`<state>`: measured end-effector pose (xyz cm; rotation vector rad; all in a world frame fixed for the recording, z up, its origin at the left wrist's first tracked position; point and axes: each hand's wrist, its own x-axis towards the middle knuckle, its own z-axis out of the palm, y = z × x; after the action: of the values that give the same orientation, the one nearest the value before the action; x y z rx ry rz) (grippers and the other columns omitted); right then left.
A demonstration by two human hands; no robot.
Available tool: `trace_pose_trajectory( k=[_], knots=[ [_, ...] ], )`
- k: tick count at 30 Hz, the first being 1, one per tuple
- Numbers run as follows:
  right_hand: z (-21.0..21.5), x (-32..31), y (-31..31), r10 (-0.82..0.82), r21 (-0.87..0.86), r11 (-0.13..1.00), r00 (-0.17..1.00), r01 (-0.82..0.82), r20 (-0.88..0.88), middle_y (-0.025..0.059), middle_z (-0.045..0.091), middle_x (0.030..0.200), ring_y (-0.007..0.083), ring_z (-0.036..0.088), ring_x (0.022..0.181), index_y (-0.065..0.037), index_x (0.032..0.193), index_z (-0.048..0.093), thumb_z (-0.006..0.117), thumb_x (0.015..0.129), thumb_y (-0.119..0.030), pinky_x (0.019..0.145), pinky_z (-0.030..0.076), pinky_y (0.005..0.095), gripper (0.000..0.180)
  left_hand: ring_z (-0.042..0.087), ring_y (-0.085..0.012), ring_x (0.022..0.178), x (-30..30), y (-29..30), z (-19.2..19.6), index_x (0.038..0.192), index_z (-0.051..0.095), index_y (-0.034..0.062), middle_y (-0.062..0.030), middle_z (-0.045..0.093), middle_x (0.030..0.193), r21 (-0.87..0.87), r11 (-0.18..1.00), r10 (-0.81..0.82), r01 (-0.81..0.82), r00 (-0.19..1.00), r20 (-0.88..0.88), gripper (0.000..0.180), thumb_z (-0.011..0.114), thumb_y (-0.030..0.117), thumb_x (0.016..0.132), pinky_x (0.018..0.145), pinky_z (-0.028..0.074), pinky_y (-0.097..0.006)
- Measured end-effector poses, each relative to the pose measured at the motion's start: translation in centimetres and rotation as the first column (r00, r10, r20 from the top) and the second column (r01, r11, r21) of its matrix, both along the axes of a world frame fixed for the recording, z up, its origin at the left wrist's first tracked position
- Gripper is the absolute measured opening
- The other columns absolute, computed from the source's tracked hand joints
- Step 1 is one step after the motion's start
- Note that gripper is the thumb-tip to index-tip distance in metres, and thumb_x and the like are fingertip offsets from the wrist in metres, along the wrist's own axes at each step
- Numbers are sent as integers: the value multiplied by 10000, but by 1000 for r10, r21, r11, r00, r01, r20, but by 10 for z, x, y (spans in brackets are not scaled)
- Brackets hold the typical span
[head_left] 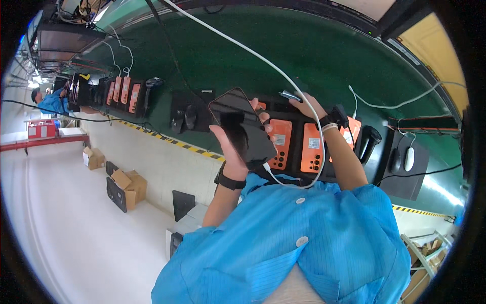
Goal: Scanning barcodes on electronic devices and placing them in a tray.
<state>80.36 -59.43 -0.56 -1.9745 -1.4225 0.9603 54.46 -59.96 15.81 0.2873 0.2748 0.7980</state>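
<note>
The phone (243, 129) is at the left end of the black tray (297, 144), dark screen facing up, its long sides leaning in view. It lies in the left hand (232, 156), which is half curled around it — thumb along one long edge, fingertips showing past the other. A black band (230, 181) sits on that wrist.

The right hand (310, 107) is above the far side of the tray, thumb and fingers drawn together on a small dark, shiny object (290, 96); its exact kind is too small to tell. A white cable (253, 49) comes down from beyond the tray, passes over the right hand and loops along the tray's near side to a white plug (267, 166) by the phone's lower end — whether it is plugged in, I cannot tell.

In the tray, orange phones (313, 147) lie backs up, with pale labels and round dark lenses. Right of the tray stands a black handheld scanner (371, 143), and farther right a white mouse (409, 158) and a black mouse (396, 160) rest on a dark mat (412, 178). Left of the tray, two dark mice (190, 117) rest on a pad (205, 119). The green tabletop (217, 48) stretches beyond the tray. Far to the tray's left, a person in blue (53, 103) is at the same bench.
</note>
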Motion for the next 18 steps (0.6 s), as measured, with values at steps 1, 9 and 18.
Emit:
trace_pose_trajectory(
  k=[1, 9, 18],
  knots=[
    [-2, 1, 3, 4, -1, 1000, 1000, -4, -1, 244, 616, 1167, 384, 593, 1090, 2, 1185, 613, 638, 869, -360, 920, 475, 417, 481, 544, -226, 938, 1, 0, 1, 1463, 333, 94, -100, 552, 1117, 16, 1000, 0, 0, 1000, -18, 1085, 400, 880, 719, 777, 456, -456],
    [-1, -1, -5, -280, 134, 890, 753, 436, -595, 156, 706, 951, 243, 686, 878, 28, 1047, 659, 522, 967, -209, 775, 529, 342, 285, 589, -247, 920, 5, 5, -16, 1437, 361, 83, -115, 560, 1165, -110, 994, -12, 1, 995, -96, 1002, 400, 836, 778, 792, 501, -457],
    [136, -36, -44, -229, 146, 807, 532, 572, -815, 162, 688, 1047, 192, 682, 903, 35, 1187, 588, 491, 999, -152, 783, 557, 285, 283, 630, -295, 968, 6, 10, -35, 1339, 466, 87, -147, 611, 1147, -214, 976, 26, -48, 994, -103, 830, 395, 757, 854, 821, 535, -489]
  ],
)
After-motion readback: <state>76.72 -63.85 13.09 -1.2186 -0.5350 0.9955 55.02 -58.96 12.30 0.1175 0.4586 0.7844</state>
